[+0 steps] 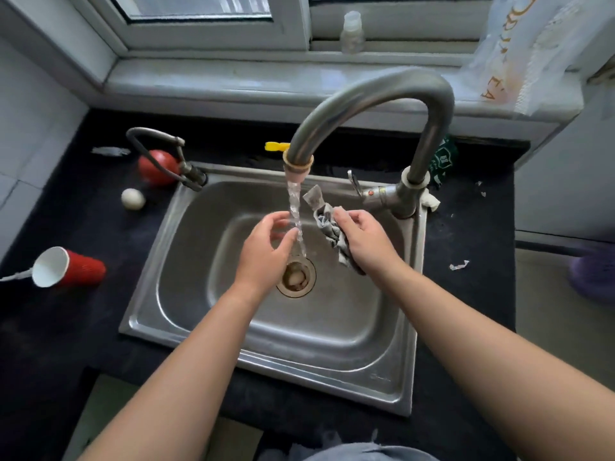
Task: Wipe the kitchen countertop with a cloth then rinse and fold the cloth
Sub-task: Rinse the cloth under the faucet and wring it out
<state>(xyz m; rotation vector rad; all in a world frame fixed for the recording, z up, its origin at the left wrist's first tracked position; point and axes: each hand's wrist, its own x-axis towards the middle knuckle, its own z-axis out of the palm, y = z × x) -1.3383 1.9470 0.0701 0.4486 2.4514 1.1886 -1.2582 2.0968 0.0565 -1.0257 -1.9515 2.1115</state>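
Water ran in a twisting stream from the faucet (372, 104), whose tall steel neck arched over the sink (199, 327) and ended in a pinkish nozzle above the basin. The left hand (263, 251) was held under that nozzle with fingers spread and loosely curled, grasping nothing, the stream passing just by its fingertips on the way to the drain (296, 276) directly below. The right hand (362, 241) hovered to the right of the stream, between it and the faucet base, with its fingers clenched around a bunched grey cloth (327, 224). One corner of the cloth stuck up toward the nozzle while the rest hung down beside the palm, over the basin; it sat just beside the water, and whether it touched the stream could not be told. The drain held some pale scraps. On the dark countertop (83, 327) left of the sink, a red cup (71, 267) lay on its side with its white inside facing away from the basin, and a small white ball (133, 198) sat nearer the sink's back left corner, close to a red round object (156, 166) behind a thin second tap (159, 151). A clear bottle (352, 31) stood on the window ledge behind the faucet.
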